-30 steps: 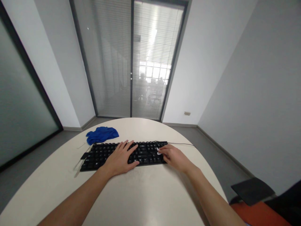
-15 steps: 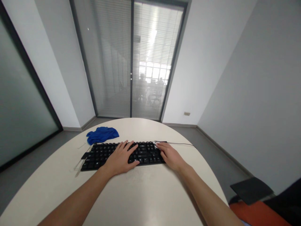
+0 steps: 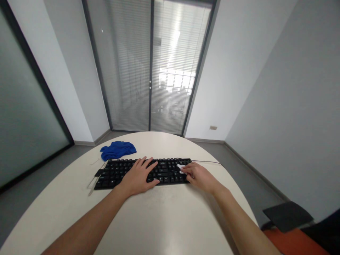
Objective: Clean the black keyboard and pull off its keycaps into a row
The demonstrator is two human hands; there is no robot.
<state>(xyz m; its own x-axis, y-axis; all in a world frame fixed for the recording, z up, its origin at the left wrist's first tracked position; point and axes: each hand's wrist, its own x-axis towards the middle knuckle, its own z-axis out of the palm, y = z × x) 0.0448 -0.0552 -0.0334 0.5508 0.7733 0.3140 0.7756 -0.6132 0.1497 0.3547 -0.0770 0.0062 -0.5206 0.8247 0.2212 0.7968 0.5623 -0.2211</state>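
A black keyboard lies across the table in front of me. My left hand rests on its middle keys, fingers spread and thumb out along the front edge. Over the number keys at the right end, my right hand pinches a small white wipe against the keys. Part of the wipe is covered by my fingers. A thin black cable runs off the keyboard's back right toward the table edge.
A crumpled blue cloth lies behind the keyboard's left end. Beside that end are a small black-headed brush and thin pale sticks. A chair with a black armrest stands at the right of the round white table.
My right hand has drawn back slightly toward me over the number keys, its fingers now curled with the wipe. My left hand stays on the keyboard. The view has shifted a little.
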